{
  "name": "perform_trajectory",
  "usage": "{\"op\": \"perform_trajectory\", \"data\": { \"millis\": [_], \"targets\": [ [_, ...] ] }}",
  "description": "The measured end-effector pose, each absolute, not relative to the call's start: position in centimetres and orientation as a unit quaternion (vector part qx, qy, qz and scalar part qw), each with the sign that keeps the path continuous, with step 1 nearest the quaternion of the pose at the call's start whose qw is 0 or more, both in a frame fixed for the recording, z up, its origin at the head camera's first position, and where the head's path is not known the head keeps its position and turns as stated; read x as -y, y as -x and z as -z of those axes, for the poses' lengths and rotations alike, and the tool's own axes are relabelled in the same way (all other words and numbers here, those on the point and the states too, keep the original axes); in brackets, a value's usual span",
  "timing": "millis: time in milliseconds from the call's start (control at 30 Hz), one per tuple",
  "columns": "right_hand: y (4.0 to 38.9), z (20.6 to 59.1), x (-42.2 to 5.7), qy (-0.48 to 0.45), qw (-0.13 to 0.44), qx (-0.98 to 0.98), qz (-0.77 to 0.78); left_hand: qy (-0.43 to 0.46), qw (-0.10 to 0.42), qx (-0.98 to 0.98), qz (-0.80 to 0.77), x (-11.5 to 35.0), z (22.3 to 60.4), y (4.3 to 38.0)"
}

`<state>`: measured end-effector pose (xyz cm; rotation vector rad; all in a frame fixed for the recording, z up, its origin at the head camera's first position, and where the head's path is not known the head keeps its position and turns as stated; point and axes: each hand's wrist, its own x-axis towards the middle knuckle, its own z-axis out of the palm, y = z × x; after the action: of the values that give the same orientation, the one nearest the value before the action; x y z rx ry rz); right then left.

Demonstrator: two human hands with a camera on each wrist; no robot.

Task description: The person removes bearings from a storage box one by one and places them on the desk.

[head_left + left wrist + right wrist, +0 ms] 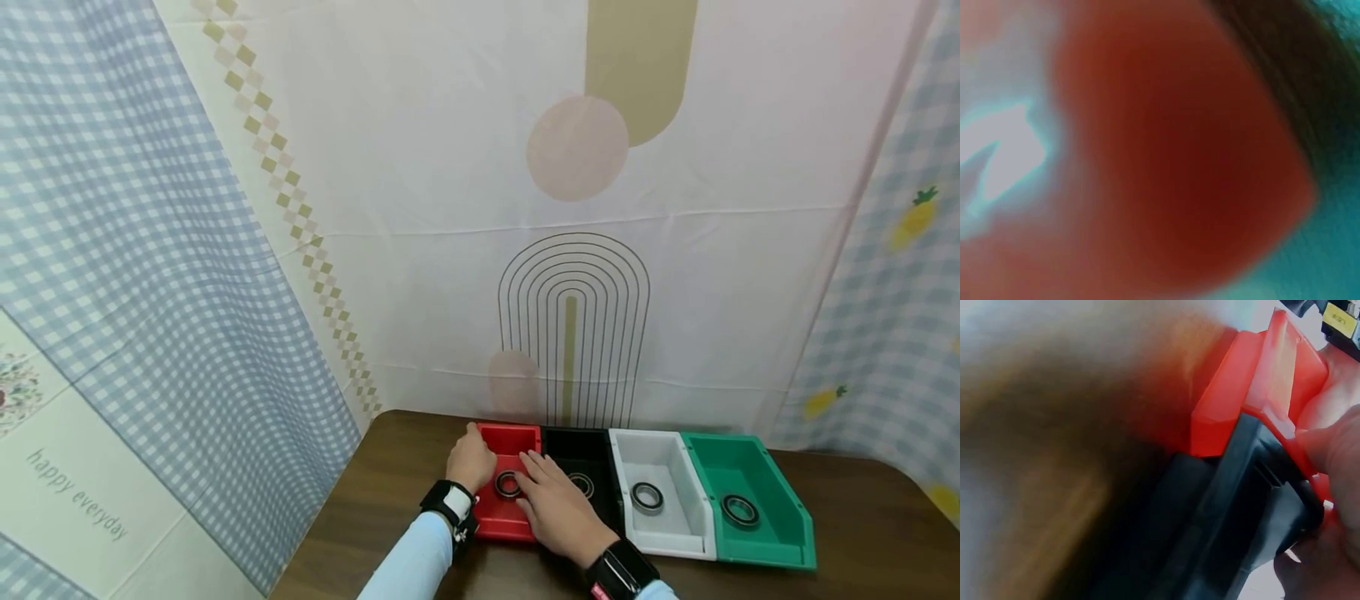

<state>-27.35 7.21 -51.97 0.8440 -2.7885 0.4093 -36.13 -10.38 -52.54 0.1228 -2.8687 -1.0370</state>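
Note:
At the left side of a red bin (504, 527), my left hand (471, 460) grips its left wall with curled fingers. My right hand (562, 510) lies across the walls where the red bin meets a black bin (573, 446), fingers fairly straight and pointing away from me. Its fingers (1319, 447) touch the red rim in the right wrist view, beside the black bin's edge (1241, 462). A bearing ring (507, 484) lies in the red bin and another bearing ring (582, 485) in the black one, partly hidden by my right hand. Blurred red fills the left wrist view.
A white bin (652, 446) and a green bin (738, 454) continue the row to the right. Each holds a bearing ring, one in white (647, 497), one in green (740, 511). The brown wooden table (367, 500) ends at a patterned cloth (450, 292) behind.

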Motion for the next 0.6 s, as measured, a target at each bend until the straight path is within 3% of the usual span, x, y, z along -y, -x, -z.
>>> {"op": "perform_trajectory", "data": {
  "millis": [333, 600],
  "targets": [
    [29.4, 52.1, -5.5, -0.349, 0.14, 0.926, 0.003, -0.043, 0.053, 0.938, 0.339, 10.5, 52.6, 36.0],
    [31.0, 51.9, -4.1, -0.338, 0.095, 0.936, 0.038, -0.038, 0.054, 0.935, 0.349, 10.6, 53.0, 36.4]
  ]
}}
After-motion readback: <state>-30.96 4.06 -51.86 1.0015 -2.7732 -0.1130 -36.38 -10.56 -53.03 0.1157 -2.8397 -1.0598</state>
